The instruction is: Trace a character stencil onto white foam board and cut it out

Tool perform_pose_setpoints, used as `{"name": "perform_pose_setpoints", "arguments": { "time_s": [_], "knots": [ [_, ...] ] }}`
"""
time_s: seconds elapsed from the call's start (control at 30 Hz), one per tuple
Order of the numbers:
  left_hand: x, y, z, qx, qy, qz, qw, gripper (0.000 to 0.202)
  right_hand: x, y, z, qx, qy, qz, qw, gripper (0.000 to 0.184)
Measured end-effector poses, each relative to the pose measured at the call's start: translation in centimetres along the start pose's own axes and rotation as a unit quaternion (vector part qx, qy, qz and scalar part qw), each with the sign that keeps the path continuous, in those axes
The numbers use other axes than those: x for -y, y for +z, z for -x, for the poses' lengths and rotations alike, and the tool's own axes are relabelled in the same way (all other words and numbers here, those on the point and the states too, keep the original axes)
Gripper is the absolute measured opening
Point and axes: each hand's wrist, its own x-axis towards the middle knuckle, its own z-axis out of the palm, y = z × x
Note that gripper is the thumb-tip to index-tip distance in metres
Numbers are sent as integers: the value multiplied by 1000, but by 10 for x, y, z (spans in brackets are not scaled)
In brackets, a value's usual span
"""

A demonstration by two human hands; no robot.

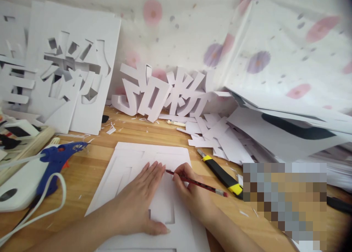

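A white foam board with shapes cut through it lies on the wooden table in front of me. My left hand rests flat on it, fingers stretched forward and thumb spread to the side. In my right hand a dark red pencil is pinched, its eraser end pointing right. The pencil's tip meets the board right beside my left fingertips. Part of the cut-out pattern is hidden under my left hand.
A blue glue gun with a white cord lies left. A yellow-black utility knife lies right, near white offcuts. Behind stand white cut-out characters and a cut stencil board. A patch at lower right is blurred out.
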Motion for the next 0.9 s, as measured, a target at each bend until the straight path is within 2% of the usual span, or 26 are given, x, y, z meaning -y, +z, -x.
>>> {"name": "perform_pose_setpoints", "arguments": {
  "time_s": [0.33, 0.67, 0.9],
  "knots": [
    [-2, -3, 0, 10, -4, -12, 1000, 118, 1, -3, 1, 40, -36, 56, 997, 12],
    [-1, -2, -2, 15, 0, -25, 1000, 116, 21, -30, 8, 161, -32, 63, 984, 12],
    [-2, -2, -1, 2, 7, -43, 999, 117, 33, -37, 22, 229, -25, 69, 971, 11]
  ]
}}
